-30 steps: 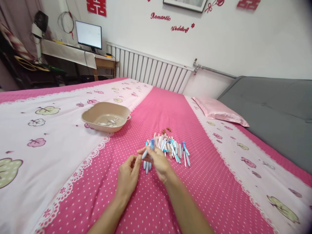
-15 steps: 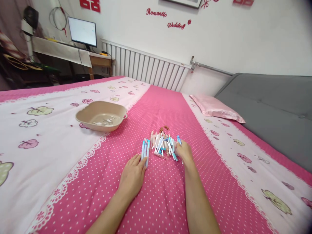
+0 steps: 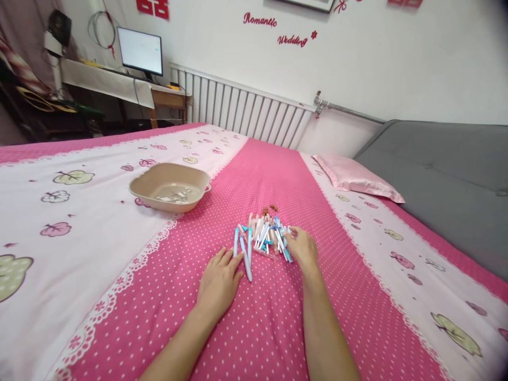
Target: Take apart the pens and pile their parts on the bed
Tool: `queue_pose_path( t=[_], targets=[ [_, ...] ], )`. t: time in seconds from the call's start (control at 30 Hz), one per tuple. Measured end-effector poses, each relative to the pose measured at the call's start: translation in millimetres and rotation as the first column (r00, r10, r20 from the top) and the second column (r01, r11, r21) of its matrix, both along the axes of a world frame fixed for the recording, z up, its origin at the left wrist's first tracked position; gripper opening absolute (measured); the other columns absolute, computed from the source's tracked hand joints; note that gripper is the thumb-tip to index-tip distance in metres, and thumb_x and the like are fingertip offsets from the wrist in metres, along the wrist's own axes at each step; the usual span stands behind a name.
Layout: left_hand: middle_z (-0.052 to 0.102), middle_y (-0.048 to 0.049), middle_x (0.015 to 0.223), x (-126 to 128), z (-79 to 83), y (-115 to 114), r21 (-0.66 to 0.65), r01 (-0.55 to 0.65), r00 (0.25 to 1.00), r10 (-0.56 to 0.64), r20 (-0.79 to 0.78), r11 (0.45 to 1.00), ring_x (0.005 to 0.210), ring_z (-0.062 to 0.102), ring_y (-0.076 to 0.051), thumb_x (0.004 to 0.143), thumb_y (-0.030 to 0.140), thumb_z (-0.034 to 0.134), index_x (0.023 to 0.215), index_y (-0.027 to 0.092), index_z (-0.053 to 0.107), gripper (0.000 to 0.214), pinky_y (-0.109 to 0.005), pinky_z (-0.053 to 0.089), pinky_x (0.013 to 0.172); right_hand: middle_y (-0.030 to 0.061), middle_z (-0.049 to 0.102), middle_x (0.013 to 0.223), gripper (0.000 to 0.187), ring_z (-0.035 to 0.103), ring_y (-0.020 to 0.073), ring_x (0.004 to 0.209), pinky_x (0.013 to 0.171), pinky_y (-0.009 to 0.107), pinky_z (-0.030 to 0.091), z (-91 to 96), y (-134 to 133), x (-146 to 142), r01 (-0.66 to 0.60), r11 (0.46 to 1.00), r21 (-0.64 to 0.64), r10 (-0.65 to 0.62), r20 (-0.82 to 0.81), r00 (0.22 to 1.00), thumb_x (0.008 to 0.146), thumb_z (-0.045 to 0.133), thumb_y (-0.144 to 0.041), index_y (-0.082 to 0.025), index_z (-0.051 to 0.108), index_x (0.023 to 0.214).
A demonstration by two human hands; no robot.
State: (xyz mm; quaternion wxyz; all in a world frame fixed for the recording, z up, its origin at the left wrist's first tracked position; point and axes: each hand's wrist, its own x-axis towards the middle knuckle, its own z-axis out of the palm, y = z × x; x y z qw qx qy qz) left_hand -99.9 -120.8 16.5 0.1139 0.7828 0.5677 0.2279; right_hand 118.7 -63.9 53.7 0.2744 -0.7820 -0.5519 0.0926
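Three slim light-blue pens (image 3: 249,248) lie fanned out on the pink polka-dot bedspread. My left hand (image 3: 222,276) rests flat beside them, its fingers spread and the fingertips touching the nearest pens. To the right is a loose pile of pens and pen parts (image 3: 265,235), white, pale pink and blue. My right hand (image 3: 304,247) is at the right edge of this pile, fingers bent around the end of a pale pen (image 3: 288,230); the fingertips partly hide it. Small brown pieces (image 3: 273,208) lie just behind the pile.
A beige plastic basin (image 3: 170,198) with small white pieces inside stands on the bed at left. A pink pillow (image 3: 357,179) lies at right against the grey headboard (image 3: 440,164). Beyond the bed are a white radiator (image 3: 238,103) and a desk with a monitor (image 3: 141,50).
The pens by my left hand have spread apart, and its fingers have opened off them. The blue-capped pen held upright in my right hand no longer shows there; a blue pen lies atop the pile.
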Motion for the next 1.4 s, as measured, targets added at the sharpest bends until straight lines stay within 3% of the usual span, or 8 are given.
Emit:
queue_pose_path(
  t=[0.2,0.33,0.5,0.6,0.77,0.93,1.27,1.4],
  targets=[
    [0.062,-0.0105,0.112,-1.4,2.1,-1.1,-0.024,-0.134,0.982,0.136,0.128,0.991,0.108,0.054,-0.024,0.077,0.016,0.046,0.105,0.019,0.063,0.033,-0.04,0.039,0.094,0.0079,0.068,0.089,0.032,0.063,0.019,0.079,0.071,0.028,0.045,18.0,-8.5,-20.8,-0.089,0.981,0.175,0.123,-0.194,0.973,0.073,0.053,-0.035,-0.018,0.064,0.098],
    [0.066,-0.0076,0.104,-5.5,2.9,-1.2,-0.072,-0.261,0.873,0.267,0.407,0.963,0.096,0.06,-0.021,0.078,0.017,0.043,0.1,0.019,0.065,0.031,-0.036,0.044,0.088,0.0053,0.067,0.084,0.03,0.062,0.0164,0.071,0.066,0.027,0.046,15.9,-13.4,-47.6,-0.243,0.943,0.227,0.314,-0.374,0.873,0.072,0.055,-0.038,-0.019,0.065,0.092],
    [0.068,-0.0056,0.098,-6.5,4.1,-1.0,-0.144,-0.121,0.607,0.188,0.772,0.982,0.09,0.062,-0.019,0.076,0.027,0.05,0.099,0.018,0.064,0.029,-0.033,0.045,0.085,0.0038,0.062,0.073,0.04,0.058,0.0134,0.06,0.052,0.023,0.042,5.5,-19.6,-77.4,-0.506,0.86,0.063,0.418,-0.658,0.627,0.074,0.05,-0.053,-0.015,0.061,0.08],
    [0.067,-0.0054,0.091,-3.9,7.1,-1.9,-0.119,-0.056,0.549,0.13,0.825,0.991,0.087,0.061,-0.018,0.075,0.028,0.051,0.091,0.017,0.062,0.022,-0.033,0.045,0.084,-0.0014,0.055,0.061,0.037,0.051,0.0093,0.052,0.048,0.02,0.038,6.9,-23.6,-86.9,-0.52,0.842,0.141,0.435,-0.748,0.502,0.071,0.055,-0.052,-0.015,0.058,0.073],
    [0.064,-0.0052,0.087,-1.1,13.5,-4.6,-0.11,-0.038,0.485,0.115,0.867,0.993,0.083,0.061,-0.016,0.072,0.027,0.057,0.088,0.017,0.053,0.02,-0.031,0.047,0.079,-0.0038,0.051,0.056,0.035,0.048,0.0077,0.049,0.048,0.02,0.039,13.2,-24.9,-89.5,-0.448,0.869,0.211,0.41,-0.814,0.412,0.065,0.063,-0.049,-0.014,0.057,0.068],
    [0.062,-0.0016,0.072,-3.1,16.7,-6.1,-0.224,-0.134,0.484,0.261,0.835,0.965,0.064,0.059,-0.014,0.066,0.035,0.063,0.08,0.016,0.057,0.024,-0.025,0.048,0.061,-0.0004,0.057,0.061,0.036,0.053,0.0089,0.054,0.052,0.021,0.042,14.8,-23.4,-86.4,-0.385,0.9,0.206,0.361,-0.846,0.392,0.062,0.066,-0.047,-0.013,0.059,0.07],
    [0.061,-0.0008,0.065,-4.3,16.3,-7.9,-0.22,-0.068,0.502,0.224,0.836,0.973,0.057,0.054,-0.012,0.071,0.041,0.058,0.08,0.014,0.063,0.028,-0.022,0.042,0.053,-0.0023,0.055,0.056,0.028,0.048,0.0079,0.051,0.052,0.021,0.037,15.0,-22.0,-83.6,-0.362,0.892,0.272,0.416,-0.805,0.422,0.065,0.066,-0.042,-0.014,0.06,0.065],
    [0.061,0.0006,0.061,-4.9,15.6,-5.2,-0.309,0.017,0.407,0.275,0.871,0.951,0.052,0.054,-0.011,0.07,0.042,0.059,0.083,0.013,0.063,0.031,-0.021,0.042,0.052,-0.0024,0.054,0.056,0.028,0.046,0.0077,0.051,0.053,0.021,0.035,15.1,-21.3,-81.9,-0.369,0.891,0.264,0.409,-0.82,0.4,0.065,0.066,-0.042,-0.014,0.062,0.066]
  ],
)
